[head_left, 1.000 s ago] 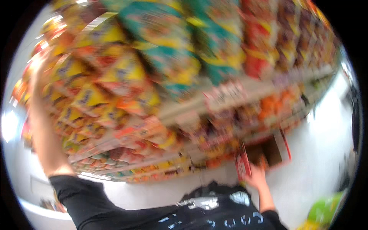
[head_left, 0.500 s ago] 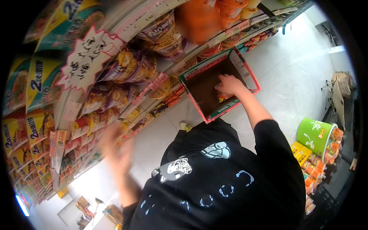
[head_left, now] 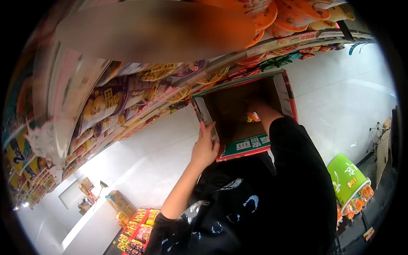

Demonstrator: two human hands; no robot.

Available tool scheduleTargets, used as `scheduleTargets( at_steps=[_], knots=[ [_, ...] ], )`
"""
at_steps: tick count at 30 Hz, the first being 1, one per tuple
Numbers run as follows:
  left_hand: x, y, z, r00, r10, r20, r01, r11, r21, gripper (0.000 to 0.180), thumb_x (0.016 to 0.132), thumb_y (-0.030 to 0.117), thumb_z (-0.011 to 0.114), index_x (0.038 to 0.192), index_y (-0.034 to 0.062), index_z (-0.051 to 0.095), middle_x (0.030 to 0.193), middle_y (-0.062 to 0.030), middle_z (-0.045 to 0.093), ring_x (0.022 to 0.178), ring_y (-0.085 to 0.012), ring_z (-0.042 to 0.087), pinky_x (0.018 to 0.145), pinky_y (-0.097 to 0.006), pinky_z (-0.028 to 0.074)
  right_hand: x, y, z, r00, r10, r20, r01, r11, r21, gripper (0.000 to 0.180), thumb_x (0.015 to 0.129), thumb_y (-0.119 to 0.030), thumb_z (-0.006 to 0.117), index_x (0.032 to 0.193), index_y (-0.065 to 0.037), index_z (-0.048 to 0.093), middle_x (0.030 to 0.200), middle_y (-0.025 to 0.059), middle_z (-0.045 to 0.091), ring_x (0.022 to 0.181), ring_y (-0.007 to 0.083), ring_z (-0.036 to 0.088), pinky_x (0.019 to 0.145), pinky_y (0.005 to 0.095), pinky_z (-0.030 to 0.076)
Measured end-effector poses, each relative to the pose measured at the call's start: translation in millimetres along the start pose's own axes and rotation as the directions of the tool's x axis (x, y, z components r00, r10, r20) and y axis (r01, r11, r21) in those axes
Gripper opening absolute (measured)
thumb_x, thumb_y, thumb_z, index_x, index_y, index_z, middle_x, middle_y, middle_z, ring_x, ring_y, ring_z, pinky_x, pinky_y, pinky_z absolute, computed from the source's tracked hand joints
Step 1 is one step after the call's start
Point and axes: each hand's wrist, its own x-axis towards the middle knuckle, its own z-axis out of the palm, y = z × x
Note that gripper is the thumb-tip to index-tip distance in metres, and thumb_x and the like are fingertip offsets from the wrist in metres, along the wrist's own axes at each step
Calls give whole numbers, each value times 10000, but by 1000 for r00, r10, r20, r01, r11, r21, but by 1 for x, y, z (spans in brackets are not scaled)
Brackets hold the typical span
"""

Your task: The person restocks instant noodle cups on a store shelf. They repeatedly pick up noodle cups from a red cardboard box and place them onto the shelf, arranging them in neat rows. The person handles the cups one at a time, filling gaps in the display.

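A cardboard box (head_left: 248, 147) with red and green printed walls and a brown inside is open at the top, in front of my body. My left hand (head_left: 205, 148) is closed on the box's near left edge, thumb and fingers around the wall. My right hand (head_left: 260, 111) reaches down into the box from the near right. Its fingers are in shadow and hard to make out. Beside that hand, inside the box, shows a small orange, red and yellow packet (head_left: 253, 117); whether the fingers grip it cannot be seen.
Shelves on the left and far side hold purple noodle packs (head_left: 102, 104) and orange tubs (head_left: 297, 15). A green bucket-shaped display (head_left: 346, 176) with orange packs stands at the right. A red rack of packets (head_left: 140, 227) is at the lower left. A blurred patch covers part of the upper shelf.
My left hand has come from the lower left to the box's left edge and closed on it. My right hand has gone deeper into the box. The view has turned and shifted.
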Motion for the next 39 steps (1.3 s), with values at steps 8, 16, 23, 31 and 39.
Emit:
scheduleTargets(
  at_steps=[8,16,23,31,39],
  knots=[
    [13,-5,4,999,-23,-45,26,997,68,585,875,98,578,1428,139,393,1426,-272,471,1029,-471,640,864,-535,526,12,2,-11,997,-64,42,62,997,44,590,842,-488,730,1304,-125,674,1280,128,675,1153,306,641,928,457,521],
    [10,-11,2,997,50,-63,-44,994,104,633,857,58,577,1452,135,378,1474,-277,426,1184,-506,568,957,-521,506,-66,-43,-104,968,-235,86,217,960,180,658,799,-516,767,1297,-97,669,1224,123,702,1132,275,655,915,429,525],
    [6,-18,9,982,148,-117,-142,988,55,664,862,119,644,1466,96,367,1511,-288,377,1299,-502,488,1041,-512,462,-226,-19,-141,837,-366,-408,544,640,542,647,848,-461,753,1340,-61,622,1249,150,686,1145,250,652,958,373,517],
    [-12,1,-26,850,372,-373,-360,927,106,679,861,201,745,1440,23,439,1435,-283,468,1276,-453,513,1053,-496,449,-330,-53,-95,590,-60,-806,615,-614,495,614,984,-201,661,1489,-2,372,1401,101,533,1289,208,530,1095,387,427],
    [-63,38,-85,867,434,-246,-471,550,-689,1173,813,578,794,1598,28,118,1583,-150,319,1438,-294,385,1169,-486,355,-339,-160,-93,145,144,-979,989,-16,144,662,881,-123,697,1438,-14,356,1507,171,361,1385,289,418,1165,443,354]
  ],
)
